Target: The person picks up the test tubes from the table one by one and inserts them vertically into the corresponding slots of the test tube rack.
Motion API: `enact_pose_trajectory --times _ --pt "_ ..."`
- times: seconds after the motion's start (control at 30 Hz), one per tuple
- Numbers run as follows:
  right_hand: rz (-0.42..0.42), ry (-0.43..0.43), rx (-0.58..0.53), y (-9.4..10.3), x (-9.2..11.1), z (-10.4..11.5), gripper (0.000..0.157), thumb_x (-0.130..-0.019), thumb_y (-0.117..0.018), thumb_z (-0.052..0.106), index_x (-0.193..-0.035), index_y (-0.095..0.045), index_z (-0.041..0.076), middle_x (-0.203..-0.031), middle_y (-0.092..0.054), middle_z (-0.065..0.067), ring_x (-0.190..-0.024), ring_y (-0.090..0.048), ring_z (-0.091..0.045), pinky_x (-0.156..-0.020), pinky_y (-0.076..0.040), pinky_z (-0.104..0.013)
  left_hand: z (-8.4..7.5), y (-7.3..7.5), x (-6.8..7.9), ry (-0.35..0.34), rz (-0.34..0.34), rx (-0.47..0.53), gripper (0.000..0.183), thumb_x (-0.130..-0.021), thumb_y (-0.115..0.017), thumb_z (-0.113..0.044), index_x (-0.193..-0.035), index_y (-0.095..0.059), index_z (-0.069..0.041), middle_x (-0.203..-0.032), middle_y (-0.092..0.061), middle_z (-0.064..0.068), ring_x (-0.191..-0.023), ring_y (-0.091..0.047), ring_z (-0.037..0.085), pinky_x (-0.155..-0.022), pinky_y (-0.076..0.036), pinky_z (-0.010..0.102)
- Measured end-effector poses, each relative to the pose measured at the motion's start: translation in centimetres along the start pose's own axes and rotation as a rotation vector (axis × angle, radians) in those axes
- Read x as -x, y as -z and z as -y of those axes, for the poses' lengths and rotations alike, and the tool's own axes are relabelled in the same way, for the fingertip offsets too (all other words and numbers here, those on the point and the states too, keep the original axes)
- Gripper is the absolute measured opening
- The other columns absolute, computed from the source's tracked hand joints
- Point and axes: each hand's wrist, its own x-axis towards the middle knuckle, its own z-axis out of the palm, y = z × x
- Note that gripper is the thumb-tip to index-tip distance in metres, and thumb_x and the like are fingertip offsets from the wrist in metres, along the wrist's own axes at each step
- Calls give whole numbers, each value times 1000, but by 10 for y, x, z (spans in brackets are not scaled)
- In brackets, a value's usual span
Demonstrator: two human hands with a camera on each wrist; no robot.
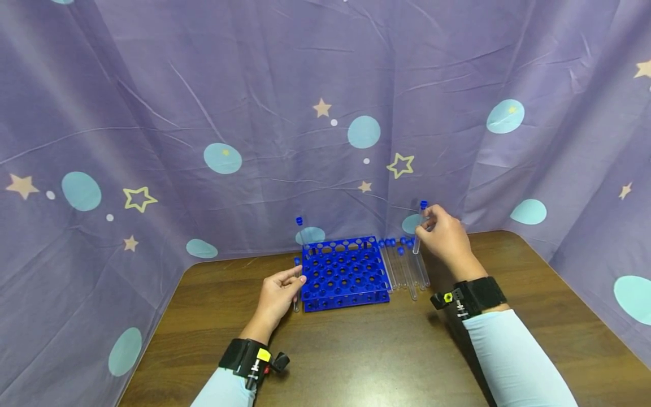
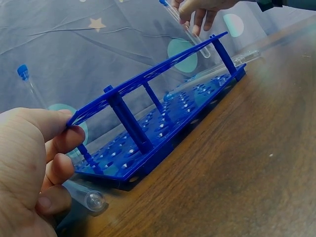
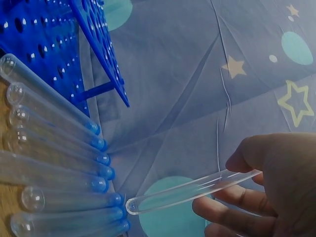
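My right hand (image 1: 445, 234) pinches a clear test tube (image 3: 187, 192) with a blue cap between thumb and fingers. It hangs capped end up, above the table at the right. My left hand (image 1: 278, 294) grips the left edge of a blue test tube rack (image 1: 343, 271), thumb over the top plate and index finger beneath it. One capped tube (image 2: 23, 73) stands upright in the rack's back left corner. Another tube (image 2: 91, 197) lies by the rack's left side, under my left fingers. Several capped tubes (image 3: 54, 143) lie side by side right of the rack, below my right hand.
The rack and tubes are on a brown wooden table (image 1: 346, 356). A purple curtain (image 1: 285, 102) with stars and teal spots hangs right behind the table and along both sides. Black straps with small cameras (image 1: 470, 297) sit on both wrists.
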Motion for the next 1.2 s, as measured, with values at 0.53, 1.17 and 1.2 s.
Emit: enact_pose_trajectory --times 0.53,1.17,1.2 --pt "21 35 -100 -13 -3 41 35 -105 -73 22 -135 -66 6 -113 -83 -17 -96 -83 -37 -78 -65 -54 -1 1 1 4 4 -6 39 -102 -85 -11 -139 -79 2 -76 -72 -2 -54 -54 9 -58 -50 22" --pt "115 183 -198 -42 -18 113 32 -105 -77 18 -133 -67 6 -111 -78 -11 -100 -81 -33 -85 -65 -52 1 2 1 -19 10 2 40 -103 -83 -8 -140 -77 5 -73 -70 -7 -54 -54 8 -56 -49 21" --pt "126 189 -201 -43 -19 117 33 -106 -77 18 -135 -67 6 -111 -78 -10 -100 -80 -32 -84 -65 -51 1 1 0 -16 13 6 40 -103 -83 -8 -140 -77 4 -73 -69 -6 -54 -54 8 -56 -49 21"
